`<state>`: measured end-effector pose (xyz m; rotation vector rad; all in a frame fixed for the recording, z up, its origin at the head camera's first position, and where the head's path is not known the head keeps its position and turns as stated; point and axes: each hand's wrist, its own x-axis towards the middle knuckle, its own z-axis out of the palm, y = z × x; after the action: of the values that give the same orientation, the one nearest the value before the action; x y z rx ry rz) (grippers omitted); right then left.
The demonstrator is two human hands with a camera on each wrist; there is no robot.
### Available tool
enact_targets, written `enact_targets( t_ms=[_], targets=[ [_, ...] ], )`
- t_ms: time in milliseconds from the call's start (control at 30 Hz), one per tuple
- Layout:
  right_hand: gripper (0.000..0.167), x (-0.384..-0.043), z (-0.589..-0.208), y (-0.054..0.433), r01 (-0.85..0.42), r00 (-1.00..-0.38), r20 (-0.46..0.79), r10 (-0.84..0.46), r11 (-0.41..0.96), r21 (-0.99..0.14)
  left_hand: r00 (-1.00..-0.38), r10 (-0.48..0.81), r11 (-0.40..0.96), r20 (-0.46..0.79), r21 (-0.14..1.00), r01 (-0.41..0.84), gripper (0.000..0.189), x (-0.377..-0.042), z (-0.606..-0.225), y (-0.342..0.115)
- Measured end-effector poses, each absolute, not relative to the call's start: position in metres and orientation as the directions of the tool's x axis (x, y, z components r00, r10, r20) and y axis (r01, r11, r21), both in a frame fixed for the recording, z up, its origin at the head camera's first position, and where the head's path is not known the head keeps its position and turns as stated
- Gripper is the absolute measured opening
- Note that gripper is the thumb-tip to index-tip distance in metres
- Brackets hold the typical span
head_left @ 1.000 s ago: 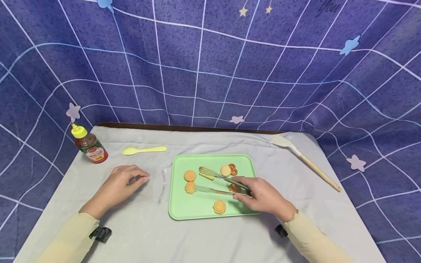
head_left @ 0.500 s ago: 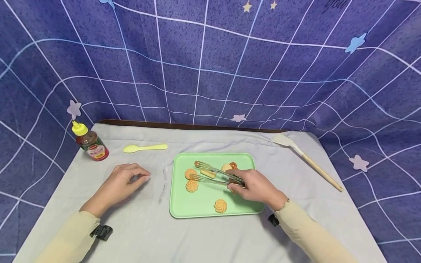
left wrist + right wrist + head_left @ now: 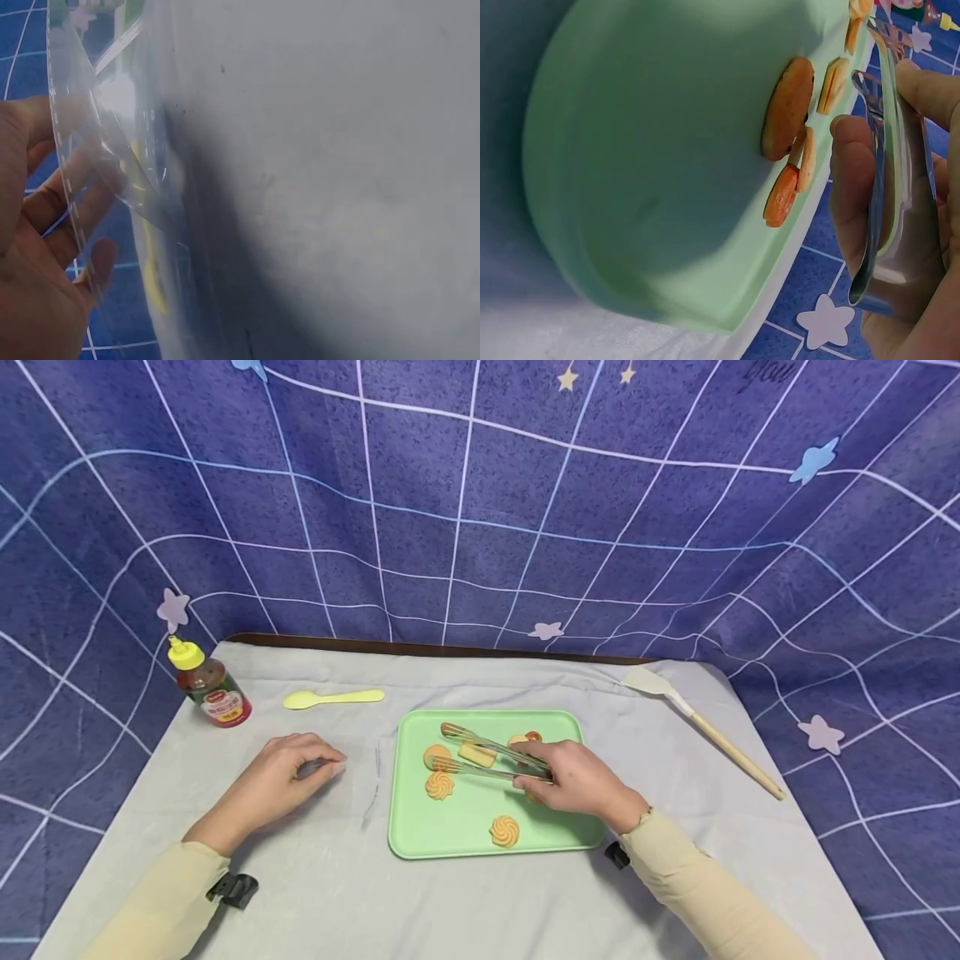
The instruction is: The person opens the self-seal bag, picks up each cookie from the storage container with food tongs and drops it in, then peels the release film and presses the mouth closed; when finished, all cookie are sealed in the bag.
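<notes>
If tongs [image 3: 911, 274] in right grip [image 3: 581, 779] are oversqueezed, biscuit stick [image 3: 477, 755] may be cracked; bag [image 3: 118, 97] held in left grip [image 3: 275, 772].

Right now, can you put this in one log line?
right hand: holds tongs over tray; left hand: near clear plastic; cookies: on tray

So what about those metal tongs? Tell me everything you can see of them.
The tongs are shiny and silvery, apparently metal, with two long arms ending in slotted tips; in the right wrist view the arms seem to meet at a bend. The right hand grips them over the green tray. They stand open, tips apart and pointing to the person's left. In the head view the nearer tip overlaps the plain round cookie; whether it touches is unclear.
</notes>
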<state>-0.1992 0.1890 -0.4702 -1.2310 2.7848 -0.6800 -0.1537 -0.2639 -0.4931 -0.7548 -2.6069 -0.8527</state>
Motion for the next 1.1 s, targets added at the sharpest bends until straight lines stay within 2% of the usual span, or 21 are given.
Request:
enact_targets(
  t_ms=[267,1100],
  targets=[
    [0.052,-0.1997,-0.4710,0.1882,-0.684,-0.704,0.138,-0.696,0.614,-0.394,-0.821,0.382,0.686,0.424,0.465,0.559,0.016,-0.1547,-0.4951,-0.2651],
    [0.045,-0.2023,-0.4679,0.1825,-0.742,-0.653,0.147,-0.743,0.589,-0.320,-0.828,0.373,0.693,0.419,0.468,0.548,0.016,-0.1540,-0.4954,-0.2655]
  ],
)
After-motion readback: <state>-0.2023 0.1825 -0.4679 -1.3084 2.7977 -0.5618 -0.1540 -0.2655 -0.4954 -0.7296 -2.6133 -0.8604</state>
